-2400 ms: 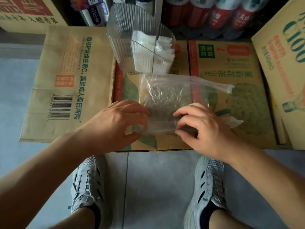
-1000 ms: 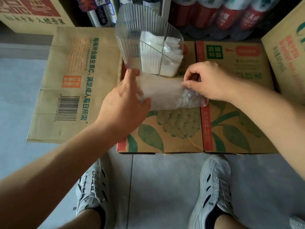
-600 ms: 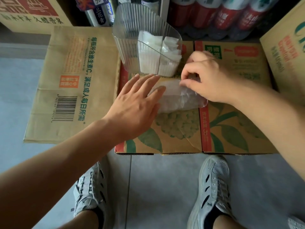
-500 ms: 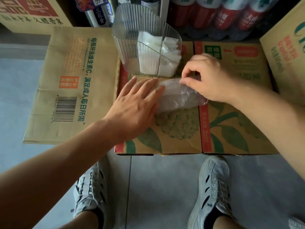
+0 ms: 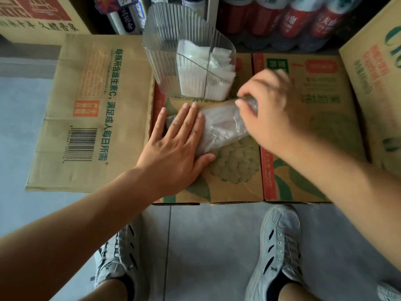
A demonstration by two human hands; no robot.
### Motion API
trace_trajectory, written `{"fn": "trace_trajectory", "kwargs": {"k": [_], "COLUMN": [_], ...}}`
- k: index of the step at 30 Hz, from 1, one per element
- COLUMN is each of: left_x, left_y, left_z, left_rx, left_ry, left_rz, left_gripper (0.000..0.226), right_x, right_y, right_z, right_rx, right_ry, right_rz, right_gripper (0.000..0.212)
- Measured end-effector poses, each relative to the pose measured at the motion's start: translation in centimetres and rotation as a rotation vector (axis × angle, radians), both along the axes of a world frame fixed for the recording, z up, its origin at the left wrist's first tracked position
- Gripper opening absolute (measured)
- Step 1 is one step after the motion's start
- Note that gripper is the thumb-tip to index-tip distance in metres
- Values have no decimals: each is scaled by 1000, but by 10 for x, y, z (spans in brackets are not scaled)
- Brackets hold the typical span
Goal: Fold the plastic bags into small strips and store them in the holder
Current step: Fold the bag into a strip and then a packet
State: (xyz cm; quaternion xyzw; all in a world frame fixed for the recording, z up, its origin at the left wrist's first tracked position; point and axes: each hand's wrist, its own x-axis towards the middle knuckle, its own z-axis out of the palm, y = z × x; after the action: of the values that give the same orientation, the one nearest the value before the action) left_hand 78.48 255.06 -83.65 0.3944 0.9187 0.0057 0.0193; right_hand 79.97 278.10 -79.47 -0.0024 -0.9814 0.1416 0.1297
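Observation:
A clear plastic bag (image 5: pixel 221 127), folded into a wide band, lies on the printed cardboard box (image 5: pixel 303 181). My left hand (image 5: pixel 180 146) presses flat on the bag's left part, fingers straight. My right hand (image 5: pixel 271 114) pinches the bag's upper right end between thumb and fingers and is blurred by motion. Just behind the bag stands the clear ribbed holder (image 5: pixel 165 55), with several folded white bags (image 5: pixel 204 68) packed in its right compartments.
A flattened brown carton (image 5: pixel 86 109) lies to the left. Red-labelled bottles (image 5: pixel 293 20) line the back, and a tall carton (image 5: pixel 377 83) stands at the right. My two grey shoes (image 5: pixel 280 246) rest on the tiled floor below the box's front edge.
The bag went from a broad sheet near the box's front to a narrower band by the holder. My left hand has flattened on it. My right hand has moved down and left along the upper edge.

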Motion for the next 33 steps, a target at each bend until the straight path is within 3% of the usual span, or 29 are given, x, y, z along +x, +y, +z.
{"fn": "trace_trajectory", "kwargs": {"k": [2,5,10,14,16,19,22,26,33], "left_x": [1,0,-1,-2,-2,-4,-6,-9,-8], "left_y": [0,-3,-2,-3,-4,-6,-8,-11,-10], "left_z": [-1,-3,-1,-1,-1,0,0,4,11], "left_rx": [-7,1,0,8,2,4,26,113,291], "left_ry": [12,20,-13,-16,-23,-40,-76,-161,-30], "left_rz": [-5,-27,-28,-38,-49,-65,-91,-85,-125], "left_gripper": [85,84,88,88,88,87,88,88,50], "right_x": [25,53,58,61,62,55,45,34,30], "right_y": [-24,-42,-4,23,23,10,1,8,5], "right_z": [-3,-22,-29,-25,-21,-18,-20,-24,-23], "right_rx": [-18,37,170,185,123,0,-98,-106,-50], "right_ry": [50,-293,-485,-405,-212,8,-142,-175,-130], "right_rz": [208,378,253,-6,-37,198,391,426,433], "right_gripper": [27,60,75,74,63,38,35,24,6]}}
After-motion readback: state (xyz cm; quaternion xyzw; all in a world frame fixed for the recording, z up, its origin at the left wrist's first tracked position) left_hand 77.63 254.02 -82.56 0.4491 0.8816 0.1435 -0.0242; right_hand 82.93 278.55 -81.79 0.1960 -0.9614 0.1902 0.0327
